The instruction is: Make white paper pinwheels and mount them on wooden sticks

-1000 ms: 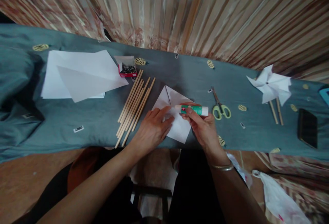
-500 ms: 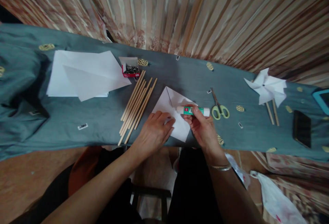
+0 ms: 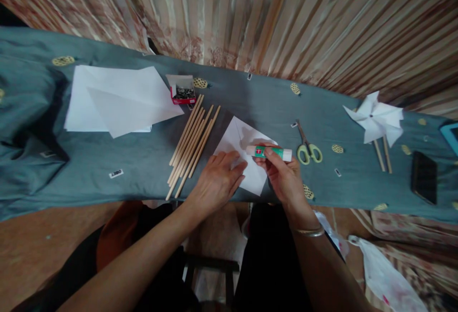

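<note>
A white square of paper [image 3: 255, 181] with cut lines lies turned on its corner in front of me. My left hand [image 3: 219, 178] rests on its left side, fingers bent and thumb close to the forefinger, holding the paper by its middle. A green and white glue stick [image 3: 259, 151] is gripped in my right hand [image 3: 286, 178], level above the paper's right half. The glue stick's left end is near the paper's centre; whether it touches cannot be made out. Green-handled scissors [image 3: 308, 153] lie just right of the glue stick.
Wooden sticks [image 3: 195, 135] lie left of the paper, below a red box of small metal pins [image 3: 184, 98]. Farther left is a stack of white paper [image 3: 82, 102]. A white paper pinwheel [image 3: 374, 117], a phone [image 3: 424, 178] and a blue-edged device [image 3: 451, 135] are at right.
The whole view has shifted slightly. Both hands stay nearly in place, with the glue stick still over the paper and its left end close to the centre.
</note>
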Motion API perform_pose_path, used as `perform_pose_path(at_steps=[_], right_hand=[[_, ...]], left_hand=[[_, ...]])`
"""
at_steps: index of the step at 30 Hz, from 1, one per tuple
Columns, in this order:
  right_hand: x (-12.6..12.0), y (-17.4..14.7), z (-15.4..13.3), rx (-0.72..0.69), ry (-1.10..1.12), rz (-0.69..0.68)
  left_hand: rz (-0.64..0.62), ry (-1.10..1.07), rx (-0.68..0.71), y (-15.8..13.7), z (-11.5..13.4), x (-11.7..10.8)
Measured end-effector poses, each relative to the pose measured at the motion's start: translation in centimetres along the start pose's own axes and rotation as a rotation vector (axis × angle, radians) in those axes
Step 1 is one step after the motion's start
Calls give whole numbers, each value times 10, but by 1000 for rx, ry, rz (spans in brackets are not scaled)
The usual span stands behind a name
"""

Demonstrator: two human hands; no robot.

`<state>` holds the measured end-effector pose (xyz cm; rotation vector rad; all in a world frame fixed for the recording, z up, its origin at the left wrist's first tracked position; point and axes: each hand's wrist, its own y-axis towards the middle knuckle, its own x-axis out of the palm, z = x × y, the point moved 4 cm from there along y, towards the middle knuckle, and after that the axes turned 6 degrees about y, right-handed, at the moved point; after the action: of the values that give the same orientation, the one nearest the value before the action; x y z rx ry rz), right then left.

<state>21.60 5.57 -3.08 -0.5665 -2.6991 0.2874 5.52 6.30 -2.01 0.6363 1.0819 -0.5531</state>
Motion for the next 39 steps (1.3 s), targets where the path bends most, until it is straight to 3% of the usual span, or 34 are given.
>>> perform_pose_path(at_steps=[7, 23, 33, 39], right_hand=[[-1, 0, -1, 28, 13, 49], [3, -3, -4, -196, -327, -50], [12, -20, -11, -489, -830, -131], [18, -23, -17, -615, -953, -192]], left_hand=[[-25, -3, -12, 3, 0, -2], [-83, 26, -44, 11, 0, -8], [-63, 93, -20, 8, 0, -4], [-27, 112, -10, 7, 0, -4]])
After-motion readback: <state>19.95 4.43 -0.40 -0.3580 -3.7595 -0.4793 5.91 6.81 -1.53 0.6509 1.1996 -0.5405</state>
